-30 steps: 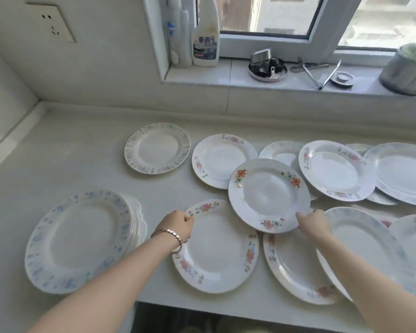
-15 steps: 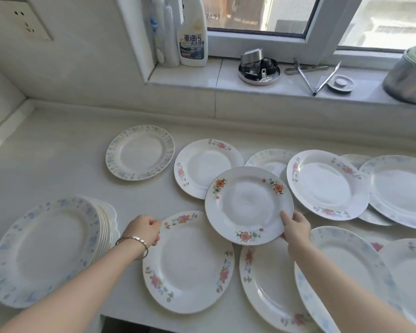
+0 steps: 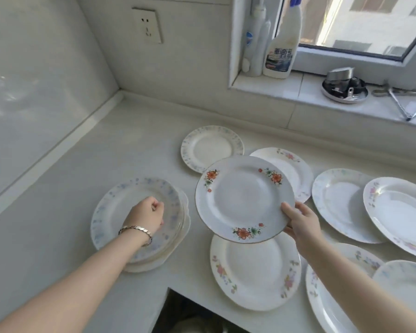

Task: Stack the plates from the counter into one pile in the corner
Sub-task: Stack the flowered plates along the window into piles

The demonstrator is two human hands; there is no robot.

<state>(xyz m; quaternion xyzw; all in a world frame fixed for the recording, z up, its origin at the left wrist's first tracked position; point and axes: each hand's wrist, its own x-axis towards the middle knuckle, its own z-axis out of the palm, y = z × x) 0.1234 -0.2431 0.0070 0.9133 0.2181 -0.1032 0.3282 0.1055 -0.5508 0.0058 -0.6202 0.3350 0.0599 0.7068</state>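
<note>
Pile (image 3: pixel 130 207): blue-patterned plates stacked on the counter (image 3: pixel 46 212), left of the loose plates, short of the wall corner.
Left hand (image 3: pixel 146 216): fingers curled in loosely over the pile's top plate, holding nothing; contact cannot be told.
Orange-flower plate (image 3: pixel 244 199): lifted and tilted above the counter, between pile and loose plates.
Right hand (image 3: pixel 302 222): pinching that plate's right rim, thumb on top.
Loose plates (image 3: pixel 341 203): spread flat and overlapping to the right.
</note>
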